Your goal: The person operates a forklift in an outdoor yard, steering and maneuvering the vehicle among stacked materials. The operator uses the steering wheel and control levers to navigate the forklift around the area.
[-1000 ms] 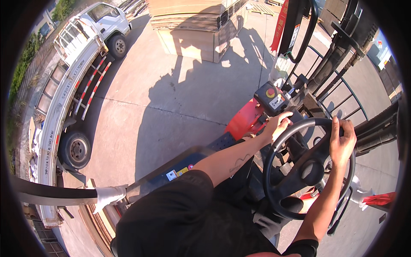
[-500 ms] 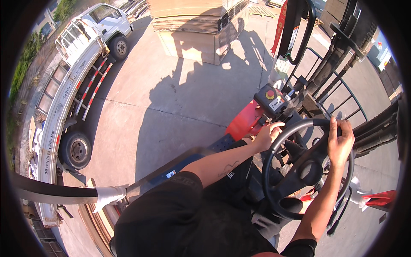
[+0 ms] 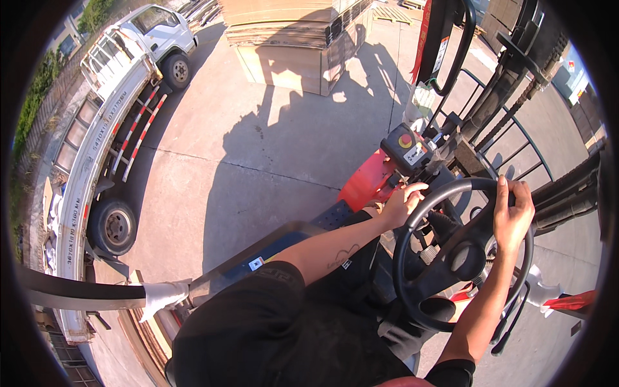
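My right hand (image 3: 514, 213) is closed around the upper right of a black steering wheel (image 3: 398, 258), its thumb pointing up along the rim. At the wheel's upper left, my left hand (image 3: 401, 208) is curled close to the rim with the index finger reaching toward it. What its other fingers hold is hidden. Just ahead of the left hand sits a dark control box (image 3: 406, 149) with a red and yellow round button (image 3: 405, 140). A steering column with a round cover (image 3: 465, 258) shows through the wheel.
A white flatbed truck (image 3: 106, 122) stands at the left. Ahead, stacked cardboard (image 3: 277, 68) rests on the concrete. A black mast with chains (image 3: 516, 97) rises at the right, beside black railings (image 3: 529, 142). Red bodywork (image 3: 366, 177) and a dark curved bar (image 3: 84, 290) lie nearby.
The truck and cardboard stack sit slightly farther left in view. A red ribbon by the upright frame has swung and looks narrower. Both hands keep their places.
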`<action>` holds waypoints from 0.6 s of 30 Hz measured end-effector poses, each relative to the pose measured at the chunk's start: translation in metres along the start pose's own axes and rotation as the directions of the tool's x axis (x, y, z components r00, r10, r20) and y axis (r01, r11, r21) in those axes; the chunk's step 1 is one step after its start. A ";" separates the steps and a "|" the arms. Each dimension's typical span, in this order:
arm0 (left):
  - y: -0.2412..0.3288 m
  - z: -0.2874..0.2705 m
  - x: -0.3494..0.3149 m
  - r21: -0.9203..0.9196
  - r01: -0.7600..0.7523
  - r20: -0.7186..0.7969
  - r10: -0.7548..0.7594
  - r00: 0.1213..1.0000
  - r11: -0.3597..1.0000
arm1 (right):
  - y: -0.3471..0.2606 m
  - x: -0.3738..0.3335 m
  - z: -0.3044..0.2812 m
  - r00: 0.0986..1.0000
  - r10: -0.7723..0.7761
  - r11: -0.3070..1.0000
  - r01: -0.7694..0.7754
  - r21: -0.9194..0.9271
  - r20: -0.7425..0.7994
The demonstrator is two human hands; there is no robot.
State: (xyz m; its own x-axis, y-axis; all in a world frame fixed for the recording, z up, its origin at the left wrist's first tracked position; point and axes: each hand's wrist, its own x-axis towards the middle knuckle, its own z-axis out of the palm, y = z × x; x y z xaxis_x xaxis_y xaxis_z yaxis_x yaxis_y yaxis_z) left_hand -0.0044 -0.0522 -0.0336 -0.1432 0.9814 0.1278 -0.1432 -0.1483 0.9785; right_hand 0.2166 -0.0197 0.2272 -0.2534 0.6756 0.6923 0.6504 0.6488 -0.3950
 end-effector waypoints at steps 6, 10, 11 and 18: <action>0.003 0.003 -0.013 -0.036 -0.053 -0.018 0.052 0.998 0.998 | -0.004 -0.008 -0.007 1.000 -0.023 0.999 0.023 0.028 -0.008; 0.008 0.000 -0.013 -0.013 -0.027 -0.030 0.027 0.999 1.000 | -0.009 -0.005 -0.007 1.000 -0.027 0.998 0.027 0.060 0.008; 0.011 -0.003 -0.013 -0.008 -0.041 -0.036 0.040 0.999 0.999 | -0.011 -0.002 -0.004 1.000 -0.002 0.999 0.002 0.053 0.008; 0.042 -0.014 -0.099 -0.030 -0.030 -0.054 0.028 0.998 0.999 | -0.067 -0.055 -0.027 0.998 -0.055 0.990 0.055 0.128 -0.002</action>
State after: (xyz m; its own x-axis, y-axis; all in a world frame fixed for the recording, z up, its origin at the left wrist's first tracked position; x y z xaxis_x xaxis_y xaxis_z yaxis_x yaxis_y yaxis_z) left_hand -0.0099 -0.1577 -0.0077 -0.1995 0.9689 0.1467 -0.1683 -0.1813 0.9689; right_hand 0.2068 -0.1099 0.2320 -0.2878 0.6383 0.7140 0.5388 0.7243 -0.4303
